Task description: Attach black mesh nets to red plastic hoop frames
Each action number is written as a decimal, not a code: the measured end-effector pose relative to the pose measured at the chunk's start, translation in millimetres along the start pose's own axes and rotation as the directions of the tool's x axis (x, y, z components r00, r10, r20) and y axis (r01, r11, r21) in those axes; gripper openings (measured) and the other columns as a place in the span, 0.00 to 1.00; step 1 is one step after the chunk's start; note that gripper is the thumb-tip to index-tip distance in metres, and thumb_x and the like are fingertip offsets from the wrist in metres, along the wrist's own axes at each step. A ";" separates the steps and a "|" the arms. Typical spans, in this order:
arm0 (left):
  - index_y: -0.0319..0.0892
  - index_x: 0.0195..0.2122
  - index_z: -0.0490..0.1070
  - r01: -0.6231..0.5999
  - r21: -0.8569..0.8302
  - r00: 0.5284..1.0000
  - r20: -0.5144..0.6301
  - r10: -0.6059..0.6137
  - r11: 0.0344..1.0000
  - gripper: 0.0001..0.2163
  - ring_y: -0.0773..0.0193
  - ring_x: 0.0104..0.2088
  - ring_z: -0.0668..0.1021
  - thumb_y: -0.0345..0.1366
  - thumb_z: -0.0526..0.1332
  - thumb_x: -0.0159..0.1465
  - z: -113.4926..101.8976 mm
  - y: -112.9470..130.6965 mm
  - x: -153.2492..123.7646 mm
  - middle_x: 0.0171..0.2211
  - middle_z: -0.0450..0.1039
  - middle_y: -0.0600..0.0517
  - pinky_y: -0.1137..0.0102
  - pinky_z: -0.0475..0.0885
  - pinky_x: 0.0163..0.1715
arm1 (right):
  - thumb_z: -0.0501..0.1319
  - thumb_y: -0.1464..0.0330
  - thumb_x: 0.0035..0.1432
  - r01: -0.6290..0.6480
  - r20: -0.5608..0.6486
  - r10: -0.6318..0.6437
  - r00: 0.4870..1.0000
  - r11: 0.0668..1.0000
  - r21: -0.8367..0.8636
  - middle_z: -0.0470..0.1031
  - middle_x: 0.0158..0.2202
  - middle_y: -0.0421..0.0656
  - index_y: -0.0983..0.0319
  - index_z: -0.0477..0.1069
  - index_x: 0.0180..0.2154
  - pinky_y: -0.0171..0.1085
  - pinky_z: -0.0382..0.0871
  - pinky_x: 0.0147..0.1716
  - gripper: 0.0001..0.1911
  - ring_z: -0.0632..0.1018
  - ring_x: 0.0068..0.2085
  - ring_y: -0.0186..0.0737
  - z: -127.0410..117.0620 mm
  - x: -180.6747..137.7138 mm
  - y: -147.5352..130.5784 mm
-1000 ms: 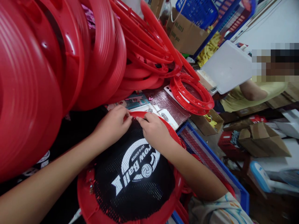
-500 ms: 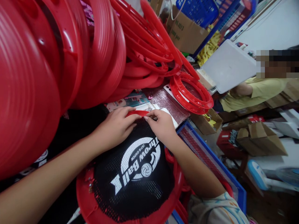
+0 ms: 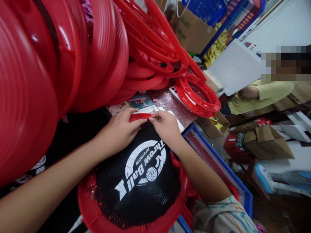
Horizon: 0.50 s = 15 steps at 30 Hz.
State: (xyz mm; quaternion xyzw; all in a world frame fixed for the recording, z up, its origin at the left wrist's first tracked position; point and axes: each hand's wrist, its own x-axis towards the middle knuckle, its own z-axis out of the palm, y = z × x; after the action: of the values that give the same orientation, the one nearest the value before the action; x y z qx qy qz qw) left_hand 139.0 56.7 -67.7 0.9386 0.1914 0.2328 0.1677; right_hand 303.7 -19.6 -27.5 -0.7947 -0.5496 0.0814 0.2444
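Note:
A round red plastic hoop [image 3: 90, 216] lies in front of me with black mesh netting [image 3: 136, 200] stretched over it; white print on the netting reads "Throw Ball". My left hand [image 3: 119, 131] grips the far edge of the hoop, fingers curled over the red rim and the netting. My right hand [image 3: 166, 126] pinches the netting's edge at the same far rim, right beside the left hand's fingertips. Both forearms lie across the hoop's sides.
Tall stacks of red hoops [image 3: 80, 55] loom at the left and centre. Loose red rings [image 3: 198, 97] lie on a plastic-wrapped table. A blue crate [image 3: 225, 171] sits at my right. Another person in a yellow shirt [image 3: 262, 95] sits at the right, among cardboard boxes [image 3: 267, 142].
Both hands slid a little further along the far rim, lifting its red edge into view. The right hand moved from flat on the netting to a pinch at its edge.

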 end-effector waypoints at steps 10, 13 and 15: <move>0.44 0.54 0.69 -0.004 0.205 0.990 0.139 -0.025 0.979 0.18 0.44 0.49 0.70 0.32 0.51 0.64 -7.8 5.3 4.4 0.54 0.64 0.39 0.50 0.70 0.44 | 0.53 0.74 0.61 0.164 0.104 -0.139 0.985 0.943 -0.289 0.75 0.38 0.49 0.66 0.72 0.36 0.39 0.63 0.39 0.09 0.74 0.39 0.44 -2.4 -10.6 -15.1; 0.43 0.53 0.70 -0.004 0.236 0.985 0.171 -0.038 0.972 0.18 0.42 0.48 0.70 0.31 0.51 0.63 -12.6 8.4 6.3 0.55 0.63 0.37 0.50 0.71 0.42 | 0.52 0.74 0.62 0.188 0.143 -0.146 0.979 0.921 -0.340 0.75 0.39 0.50 0.66 0.71 0.39 0.39 0.62 0.38 0.10 0.74 0.39 0.44 -4.8 -12.6 -19.7; 0.43 0.52 0.70 0.011 0.242 0.983 0.177 -0.055 0.970 0.18 0.42 0.48 0.70 0.30 0.50 0.63 -15.6 11.2 6.5 0.55 0.63 0.36 0.51 0.72 0.40 | 0.52 0.73 0.62 0.181 0.160 -0.131 0.978 0.916 -0.358 0.75 0.40 0.50 0.66 0.71 0.40 0.39 0.63 0.38 0.09 0.74 0.40 0.44 -9.0 -14.3 -22.3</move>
State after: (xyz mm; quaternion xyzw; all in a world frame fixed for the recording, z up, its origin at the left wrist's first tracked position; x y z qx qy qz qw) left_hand 139.7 53.4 -47.7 0.9660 0.2177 0.1181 0.0735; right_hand 283.2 -29.2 -11.1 -0.7729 -0.6317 0.0089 0.0585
